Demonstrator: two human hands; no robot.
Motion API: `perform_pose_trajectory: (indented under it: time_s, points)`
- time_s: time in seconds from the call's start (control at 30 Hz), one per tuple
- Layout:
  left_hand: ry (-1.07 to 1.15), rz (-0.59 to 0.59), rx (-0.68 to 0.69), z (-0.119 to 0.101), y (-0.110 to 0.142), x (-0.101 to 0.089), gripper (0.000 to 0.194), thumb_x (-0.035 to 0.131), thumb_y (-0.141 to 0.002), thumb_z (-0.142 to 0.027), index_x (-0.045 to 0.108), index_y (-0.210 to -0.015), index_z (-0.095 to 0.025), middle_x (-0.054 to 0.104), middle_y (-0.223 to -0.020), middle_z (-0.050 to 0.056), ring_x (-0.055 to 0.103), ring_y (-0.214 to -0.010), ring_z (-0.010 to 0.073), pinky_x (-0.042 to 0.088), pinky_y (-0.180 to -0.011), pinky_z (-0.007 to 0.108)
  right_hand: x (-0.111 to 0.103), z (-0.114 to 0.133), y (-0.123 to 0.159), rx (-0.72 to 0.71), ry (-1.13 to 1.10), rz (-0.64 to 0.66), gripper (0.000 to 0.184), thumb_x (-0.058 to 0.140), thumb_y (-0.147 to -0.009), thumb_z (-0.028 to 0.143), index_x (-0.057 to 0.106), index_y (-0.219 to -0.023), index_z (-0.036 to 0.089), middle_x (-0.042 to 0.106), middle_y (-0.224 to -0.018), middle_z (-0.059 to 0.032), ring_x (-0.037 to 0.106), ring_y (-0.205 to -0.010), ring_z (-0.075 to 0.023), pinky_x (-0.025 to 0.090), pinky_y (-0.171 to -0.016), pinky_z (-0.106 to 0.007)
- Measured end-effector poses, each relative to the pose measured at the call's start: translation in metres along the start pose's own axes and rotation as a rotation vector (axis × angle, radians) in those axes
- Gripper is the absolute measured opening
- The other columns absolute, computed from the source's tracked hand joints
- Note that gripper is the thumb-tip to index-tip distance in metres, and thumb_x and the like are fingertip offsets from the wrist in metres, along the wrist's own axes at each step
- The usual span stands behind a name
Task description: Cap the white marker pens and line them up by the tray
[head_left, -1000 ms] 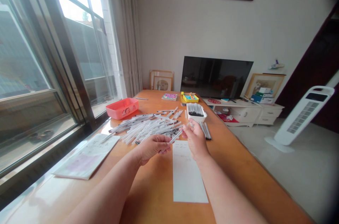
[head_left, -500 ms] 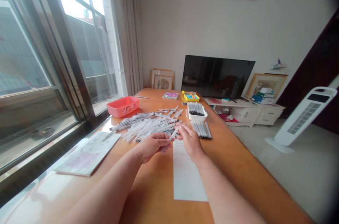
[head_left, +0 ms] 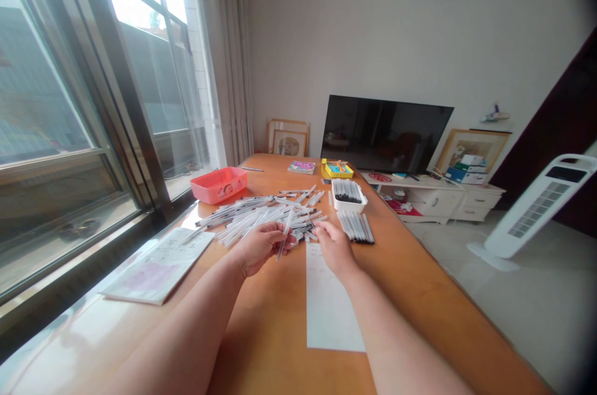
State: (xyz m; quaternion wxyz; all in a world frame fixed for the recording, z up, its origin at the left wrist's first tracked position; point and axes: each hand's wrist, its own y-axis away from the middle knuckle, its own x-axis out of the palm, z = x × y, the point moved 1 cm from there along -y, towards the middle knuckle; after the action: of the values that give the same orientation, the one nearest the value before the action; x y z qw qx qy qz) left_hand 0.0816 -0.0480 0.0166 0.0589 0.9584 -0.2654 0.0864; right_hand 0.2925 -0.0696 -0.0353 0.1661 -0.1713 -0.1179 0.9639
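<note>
**Left hand pinching one pen above the pile**

Left hand (head_left: 263,249) has a white pen (head_left: 285,234) pinched between thumb and fingers around mid-barrel, held near upright with a slight tilt. Right hand (head_left: 334,250) sits near it at 3 o'clock, fingers partly closed at the near edge of the pile. Can't tell if it has hold of anything.

Pile of pens (head_left: 254,219) lies loose and criss-crossed on the surface (head_left: 275,339), at 11 o'clock from the hands. Pens look light, stiff and smooth, so likely to roll. Best gripped by the barrel, one at a time. Crossed ones may shift when one is drawn out.

Containers: white tray (head_left: 349,196) at 1 o'clock, packed with pens side by side, black ends showing. Neat row of pens (head_left: 355,227) lies just in front of it, outside the tray. Pink plastic box (head_left: 218,186) at 11 o'clock, farther out, contents can't be seen.
</note>
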Motion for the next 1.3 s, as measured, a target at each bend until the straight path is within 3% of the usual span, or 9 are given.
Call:
perform_pose_trajectory:
  time_s: [0.2, 0.43, 0.93, 1.13, 1.3]
  points:
    - [0.048, -0.109, 0.016, -0.001, -0.002, -0.007, 0.015, 0.073, -0.073, -0.020, 0.062, -0.083, -0.017, 0.072, -0.084, 0.008, 0.057, -0.062, 0.0134, 0.040, -0.056, 0.026, 0.004, 0.001, 0.001, -0.178, 0.569, 0.028, 0.034, 0.054, -0.089, 0.015, 0.078, -0.111, 0.025, 0.071, -0.116, -0.0066, 0.060, -0.113, -0.0238, 0.045, -0.097, -0.033]
    - [0.151, -0.182, 0.009, 0.006, -0.010, -0.011, 0.017, 0.068, -0.072, -0.012, 0.063, -0.089, -0.014, 0.070, -0.082, 0.008, 0.063, -0.069, 0.0143, 0.046, -0.065, 0.024, 0.013, 0.017, 0.006, -0.203, 0.869, 0.112, 0.028, 0.056, -0.094, 0.025, 0.078, -0.109, 0.032, 0.065, -0.127, -0.0074, 0.050, -0.118, -0.0286, 0.037, -0.096, -0.040]
    - [0.133, -0.179, 0.015, 0.008, -0.009, -0.009, 0.011, 0.067, -0.070, -0.013, 0.062, -0.079, -0.017, 0.070, -0.082, 0.007, 0.059, -0.069, 0.0138, 0.041, -0.061, 0.025, 0.022, 0.011, 0.008, -0.281, 0.849, 0.107, 0.015, 0.064, -0.090, 0.032, 0.078, -0.095, 0.031, 0.061, -0.137, -0.0038, 0.041, -0.131, -0.0300, 0.029, -0.101, -0.045]
    - [0.126, -0.174, 0.014, 0.011, -0.010, -0.010, 0.013, 0.069, -0.068, -0.015, 0.062, -0.079, -0.017, 0.070, -0.083, 0.007, 0.058, -0.066, 0.0138, 0.039, -0.060, 0.026, 0.025, 0.024, 0.014, -0.346, 0.863, 0.080, 0.020, 0.059, -0.090, 0.022, 0.077, -0.096, 0.027, 0.068, -0.117, -0.0066, 0.049, -0.113, -0.0278, 0.031, -0.093, -0.041]
    - [0.132, -0.174, 0.002, 0.012, -0.011, -0.009, 0.013, 0.067, -0.068, -0.014, 0.062, -0.079, -0.016, 0.070, -0.082, 0.008, 0.059, -0.066, 0.0134, 0.039, -0.059, 0.025, 0.028, 0.028, 0.017, -0.302, 0.911, 0.123, 0.014, 0.063, -0.089, 0.027, 0.076, -0.095, 0.027, 0.068, -0.109, -0.0079, 0.049, -0.111, -0.0297, 0.030, -0.091, -0.043]
